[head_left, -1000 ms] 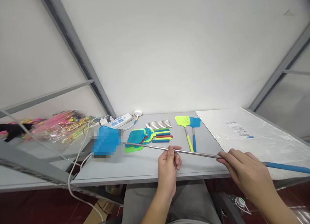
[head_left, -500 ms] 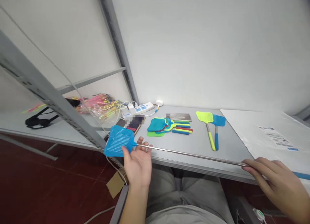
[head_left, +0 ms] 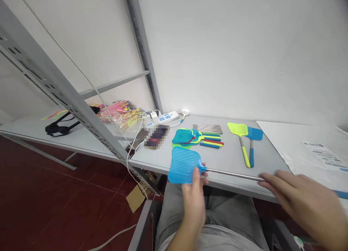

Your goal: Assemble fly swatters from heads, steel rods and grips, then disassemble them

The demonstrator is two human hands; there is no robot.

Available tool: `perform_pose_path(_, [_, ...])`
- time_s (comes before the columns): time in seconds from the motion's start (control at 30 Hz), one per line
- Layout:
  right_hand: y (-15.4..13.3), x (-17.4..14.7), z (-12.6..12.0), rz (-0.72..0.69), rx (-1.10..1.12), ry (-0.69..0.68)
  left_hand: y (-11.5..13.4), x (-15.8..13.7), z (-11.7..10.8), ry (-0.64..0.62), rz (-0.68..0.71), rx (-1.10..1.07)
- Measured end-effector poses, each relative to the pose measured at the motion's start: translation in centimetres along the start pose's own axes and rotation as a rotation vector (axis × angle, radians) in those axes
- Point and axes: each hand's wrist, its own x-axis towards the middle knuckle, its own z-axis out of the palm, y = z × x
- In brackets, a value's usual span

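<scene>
A blue fly swatter with a thin metal telescopic rod is held level above the table's front edge. My left hand is closed around the neck of the swatter head, thumb on top. My right hand, slightly blurred, pinches the far end of the rod. Beyond them lie a stack of swatter heads, several coloured handles and a row of metal rods. Two swatters with handles, one yellow and one blue, lie farther right.
A white plastic sheet covers the table's right side. A power strip with cables and a blurred-out dark object sit at the left. A metal shelf post rises there, with plastic bags and a black strap behind it.
My left hand has brought the swatter head rightward, closer to my right hand, and the rod now looks shorter. My left fingers have closed around the neck. The view has shifted slightly.
</scene>
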Motion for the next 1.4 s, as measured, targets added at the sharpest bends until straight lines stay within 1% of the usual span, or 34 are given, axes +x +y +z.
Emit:
perform_pose_path(0.03, [-1.6,1.3,-0.1,-0.084,-0.057,-0.018,-1.0,-0.7,0.4,-0.031,-0.014,0.014])
perform_pose_path(0.07, [-3.1,2.6,0.0,-0.126,-0.091,-0.035,-1.7,-1.1,0.7,-0.039,-0.021,0.007])
perform_pose_path(0.13, [-5.4,4.8,0.5,-0.165,-0.124,-0.065,-2.0,-1.2,0.7,-0.012,-0.008,-0.012])
perform_pose_path(0.2, [-6.9,6.3,1.5,-0.168,-0.112,-0.074,-1.1,-0.5,0.4,0.024,0.008,-0.029])
perform_pose_path(0.27, [-7.7,7.1,2.6,-0.153,-0.048,-0.077,0.5,0.7,-0.3,0.027,0.043,-0.033])
perform_pose_path(0.37, [-7.5,7.2,3.4,-0.138,0.072,-0.141,3.5,2.3,-1.6,0.038,0.172,-0.056])
perform_pose_path(0.47, [-5.8,6.2,2.9,-0.07,0.078,-0.179,6.0,3.4,-2.8,0.119,0.304,-0.121])
perform_pose_path(0.53, [-4.6,5.0,2.3,-0.028,0.1,-0.223,7.1,3.9,-3.4,0.139,0.331,-0.142])
perform_pose_path(0.6, [-4.0,3.9,1.7,-0.032,0.163,-0.292,7.6,4.3,-3.7,0.146,0.298,-0.167])
perform_pose_path(0.7, [-4.2,2.8,1.2,-0.047,0.204,-0.342,7.2,4.5,-3.6,0.183,0.232,-0.22])
perform_pose_path(0.77, [-4.7,2.7,1.0,-0.027,0.147,-0.305,6.5,4.1,-3.1,0.186,0.235,-0.224])
perform_pose_path(0.83, [-5.6,3.1,0.9,-0.034,0.083,-0.245,5.3,3.1,-2.3,0.153,0.233,-0.195])
perform_pose_path(0.9, [-6.7,3.8,1.0,-0.071,0.05,-0.226,3.8,1.7,-1.3,0.099,0.185,-0.143])
perform_pose_path(0.97, [-7.9,4.6,1.4,-0.092,0.04,-0.276,2.7,0.2,-0.3,0.032,0.085,-0.11])
perform_pose_path(1.0, [-8.6,5.0,1.6,-0.088,0.048,-0.312,2.4,-0.3,-0.1,-0.005,0.068,-0.082])
perform_pose_path(1.1, [-10.5,5.7,2.2,-0.015,0.155,-0.37,2.9,-0.6,0.0,0.003,0.143,-0.015])
perform_pose_path(1.17, [-11.6,5.9,2.3,0.064,0.316,-0.404,3.9,0.0,-0.5,-0.013,0.16,0.032])
perform_pose_path(1.23, [-12.4,6.0,2.1,0.147,0.539,-0.461,4.6,0.6,-1.1,-0.093,0.129,0.128])
perform_pose_path(1.3, [-12.4,6.2,1.9,0.245,0.722,-0.484,4.8,1.0,-1.5,-0.203,0.079,0.258])
perform_pose_path(1.33, [-12.1,6.4,1.9,0.303,0.763,-0.47,4.6,1.2,-1.6,-0.253,0.056,0.32])
perform_pose_path(1.37, [-11.4,6.6,1.9,0.37,0.753,-0.437,4.3,1.3,-1.7,-0.289,0.039,0.376])
perform_pose_path(1.4, [-10.4,6.7,2.1,0.446,0.689,-0.395,3.9,1.4,-1.8,-0.31,0.031,0.428])
